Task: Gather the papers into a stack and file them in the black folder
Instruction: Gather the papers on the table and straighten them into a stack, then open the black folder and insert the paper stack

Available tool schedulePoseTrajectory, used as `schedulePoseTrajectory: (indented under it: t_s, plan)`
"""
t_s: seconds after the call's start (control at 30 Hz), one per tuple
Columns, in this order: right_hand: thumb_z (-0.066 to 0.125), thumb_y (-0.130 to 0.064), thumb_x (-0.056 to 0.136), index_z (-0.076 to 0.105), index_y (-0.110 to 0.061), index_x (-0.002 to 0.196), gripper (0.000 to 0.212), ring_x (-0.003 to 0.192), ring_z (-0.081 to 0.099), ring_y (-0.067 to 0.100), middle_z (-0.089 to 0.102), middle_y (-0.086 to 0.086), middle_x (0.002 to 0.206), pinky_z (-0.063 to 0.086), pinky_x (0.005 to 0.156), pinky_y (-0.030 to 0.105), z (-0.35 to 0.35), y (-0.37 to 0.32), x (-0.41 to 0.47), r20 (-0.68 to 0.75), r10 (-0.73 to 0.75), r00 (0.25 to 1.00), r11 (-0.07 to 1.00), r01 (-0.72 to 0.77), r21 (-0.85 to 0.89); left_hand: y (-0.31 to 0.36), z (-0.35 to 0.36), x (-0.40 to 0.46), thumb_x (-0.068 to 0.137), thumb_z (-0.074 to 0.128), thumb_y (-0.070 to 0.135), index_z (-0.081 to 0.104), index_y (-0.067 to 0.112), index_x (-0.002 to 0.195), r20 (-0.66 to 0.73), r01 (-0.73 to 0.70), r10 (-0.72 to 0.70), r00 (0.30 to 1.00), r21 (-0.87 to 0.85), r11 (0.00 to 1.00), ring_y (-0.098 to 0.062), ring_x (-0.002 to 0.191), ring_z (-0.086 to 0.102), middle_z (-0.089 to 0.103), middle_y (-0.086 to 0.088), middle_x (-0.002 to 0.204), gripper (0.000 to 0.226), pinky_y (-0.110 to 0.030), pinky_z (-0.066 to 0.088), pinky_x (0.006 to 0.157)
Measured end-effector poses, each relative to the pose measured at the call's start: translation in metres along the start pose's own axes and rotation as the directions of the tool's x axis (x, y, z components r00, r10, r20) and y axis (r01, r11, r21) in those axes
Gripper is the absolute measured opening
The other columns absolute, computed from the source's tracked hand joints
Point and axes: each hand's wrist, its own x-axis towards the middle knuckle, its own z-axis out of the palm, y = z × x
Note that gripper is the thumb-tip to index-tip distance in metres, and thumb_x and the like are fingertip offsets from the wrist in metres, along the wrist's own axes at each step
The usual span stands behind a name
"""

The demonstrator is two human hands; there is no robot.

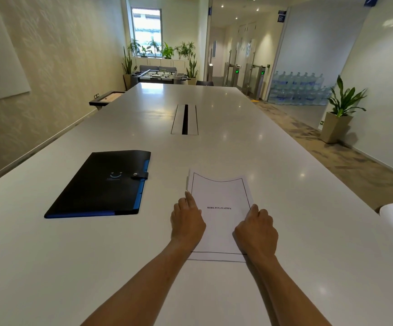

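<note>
A long white table [226,118] fills the view. On it, at about ten o'clock from the hands, lies the black folder [101,182], flat and snapped shut by its strap; it looks stiff enough to lift by one edge. At twelve o'clock, straight ahead, sit the papers [221,196], squared into a thin stack with a "BIBLIOGRAPHY" page on top. They will likely be light, floppy and prone to sliding apart, so pinching both long edges near the middle seems wisest. The left hand [187,222] presses the stack's left edge, fingers together; the right hand [256,231] curls closed against the right edge.
</note>
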Motion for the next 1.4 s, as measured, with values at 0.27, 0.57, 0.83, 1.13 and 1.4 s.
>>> schedulePoseTrajectory:
  t_s: [0.27, 0.57, 0.83, 1.13, 1.4]
  plan:
    - [0.047, -0.014, 0.071, 0.053, -0.01, 0.088, 0.018, 0.085, 0.049, 0.026, 0.057, 0.01, 0.095, 0.04, 0.07, 0.035, -0.002, 0.003, -0.001, -0.014, -0.034, 0.999, 0.996, 0.033, -0.084, -0.004, -0.004, -0.004, 0.097, 0.035, 0.033, 0.05, 0.013, 0.127, -0.015, -0.037, 0.041, 0.999, 0.175, 0.984, -0.027, 0.114, 0.041, 0.05, -0.01, 0.129, 0.04, -0.038, 0.032, 0.09]
    - [0.048, -0.017, 0.078, 0.058, -0.011, 0.1, 0.025, 0.098, 0.048, 0.029, 0.056, 0.01, 0.105, 0.036, 0.081, 0.039, -0.01, 0.002, 0.006, 0.025, -0.003, 1.0, 0.997, 0.005, -0.074, -0.023, -0.011, 0.002, 0.096, 0.037, 0.044, 0.051, 0.018, 0.131, -0.042, -0.06, 0.063, 0.997, 0.075, 0.995, -0.022, 0.128, 0.035, 0.049, -0.005, 0.138, 0.046, -0.041, 0.031, 0.1]
    - [0.055, -0.018, 0.087, 0.062, -0.008, 0.12, 0.036, 0.112, 0.052, 0.034, 0.063, 0.015, 0.118, 0.037, 0.092, 0.044, -0.004, -0.041, 0.007, -0.115, -0.206, 0.972, 0.976, 0.212, 0.043, -0.089, -0.045, 0.027, 0.094, 0.047, 0.036, 0.056, 0.016, 0.124, -0.241, -0.001, 0.025, 0.97, 0.099, 0.995, -0.022, 0.128, 0.042, 0.055, -0.006, 0.133, 0.038, -0.046, 0.031, 0.107]
    - [0.048, -0.026, 0.094, 0.058, -0.012, 0.128, 0.038, 0.12, 0.05, 0.026, 0.061, 0.009, 0.127, 0.035, 0.101, 0.039, 0.018, -0.106, -0.006, -0.048, -0.461, 0.886, 0.865, 0.461, 0.198, -0.14, -0.069, 0.012, 0.096, 0.016, 0.055, 0.042, 0.007, 0.137, -0.01, 0.141, -0.147, 0.989, 0.339, 0.93, -0.029, 0.131, 0.039, 0.046, -0.017, 0.141, 0.069, -0.046, 0.03, 0.107]
    - [0.046, -0.032, 0.097, 0.057, -0.016, 0.128, 0.036, 0.12, 0.049, 0.02, 0.058, 0.005, 0.131, 0.038, 0.1, 0.032, 0.037, -0.146, -0.013, 0.043, -0.573, 0.818, 0.788, 0.535, 0.305, -0.099, -0.087, -0.015, 0.093, 0.043, 0.04, 0.044, 0.018, 0.059, 0.062, 0.104, -0.161, 0.985, 0.535, 0.839, -0.015, 0.046, 0.042, 0.046, -0.001, 0.053, 0.04, -0.03, 0.027, 0.043]
